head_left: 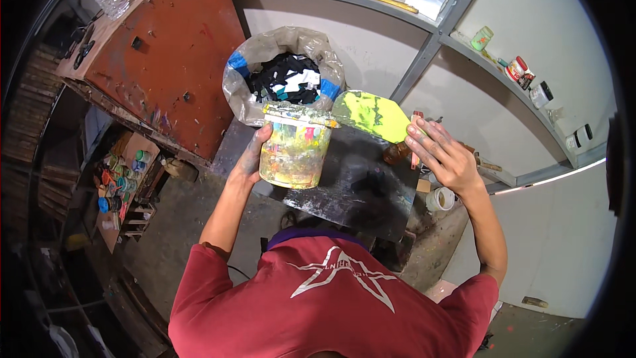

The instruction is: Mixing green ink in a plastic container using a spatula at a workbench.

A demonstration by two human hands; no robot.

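Note:
A paint-splattered tub [295, 156] is in my left hand [252, 154], which is wrapped round its left side. My right hand [442, 156] holds a flat scraper [368, 114] by its red edge, at the tub's right. Bright yellow-green paint with dark patches covers the scraper's blade. Its left end reaches the tub's rim; whether it touches I cannot tell. The tub's inside is hidden from this angle. Both are above a dark, paint-stained tabletop [338, 172].
Behind the tub stands a bin lined with a clear bag [240, 96], full of black and white scraps. A brown cabinet side [165, 53] rises at left. Wall shelves [493, 59] hold small jars. A white cup [440, 199] is right of the table; paint pots [122, 182] stand lower left.

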